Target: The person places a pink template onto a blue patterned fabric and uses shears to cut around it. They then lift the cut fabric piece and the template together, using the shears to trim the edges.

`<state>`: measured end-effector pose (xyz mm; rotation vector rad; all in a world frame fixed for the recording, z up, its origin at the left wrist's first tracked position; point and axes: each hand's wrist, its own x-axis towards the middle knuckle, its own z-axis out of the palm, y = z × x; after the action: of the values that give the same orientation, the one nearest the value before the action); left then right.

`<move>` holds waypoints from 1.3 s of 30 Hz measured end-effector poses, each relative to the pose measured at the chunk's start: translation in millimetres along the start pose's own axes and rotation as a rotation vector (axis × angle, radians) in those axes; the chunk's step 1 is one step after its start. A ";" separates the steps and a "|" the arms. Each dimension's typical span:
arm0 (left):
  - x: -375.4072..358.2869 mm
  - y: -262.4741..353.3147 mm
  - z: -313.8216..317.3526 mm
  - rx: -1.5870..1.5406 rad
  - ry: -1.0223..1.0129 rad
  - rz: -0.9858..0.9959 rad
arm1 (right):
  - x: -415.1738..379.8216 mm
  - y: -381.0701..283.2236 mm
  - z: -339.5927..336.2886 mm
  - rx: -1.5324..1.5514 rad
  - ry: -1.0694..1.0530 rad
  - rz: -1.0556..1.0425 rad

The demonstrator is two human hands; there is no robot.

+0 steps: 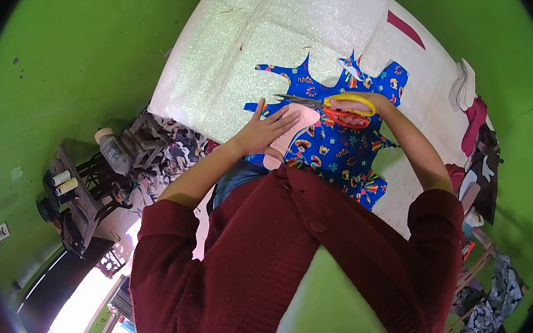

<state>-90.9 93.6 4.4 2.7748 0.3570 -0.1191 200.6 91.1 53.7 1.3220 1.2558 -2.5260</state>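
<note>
Blue patterned fabric [325, 145] with a ragged, cut-out outline lies on the glittery white table [219, 63]. On the fabric rests a pale pink sole-shaped piece [303, 117]. My left hand [262, 132] lies over the left side of that piece with its fingers spread, pressing on it and the fabric. My right hand [358, 108] is closed around the yellow and red handles of the scissors [349, 110]. Their blades point left, just above the upper edge of the pink piece, and look slightly apart.
A dark red strip [405, 29] lies at the table's upper right. Stacked pale pieces [462, 86] and dark red cloth [474, 126] sit at its right edge. On the left are a sewing machine with thread spools [65, 183], a jar [113, 151] and a heap of scraps [176, 152].
</note>
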 end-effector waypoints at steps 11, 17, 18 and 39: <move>1.5 1.4 -3.9 -0.025 -0.016 -0.009 | 13.2 6.9 -4.9 -0.126 0.068 -0.168; 1.3 1.9 -4.3 -0.004 0.013 0.007 | 13.5 -7.2 -1.1 -0.087 0.135 -0.174; 1.9 2.7 -5.0 0.000 0.008 -0.005 | 13.0 -1.7 -0.2 -0.084 0.236 -0.212; 27.1 -8.6 -35.9 0.085 0.004 0.141 | 33.0 87.4 199.2 0.641 1.139 -0.506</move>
<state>-65.6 120.0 32.0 2.8742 0.1602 -0.0959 76.4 -89.8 37.2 3.2477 0.8595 -2.5595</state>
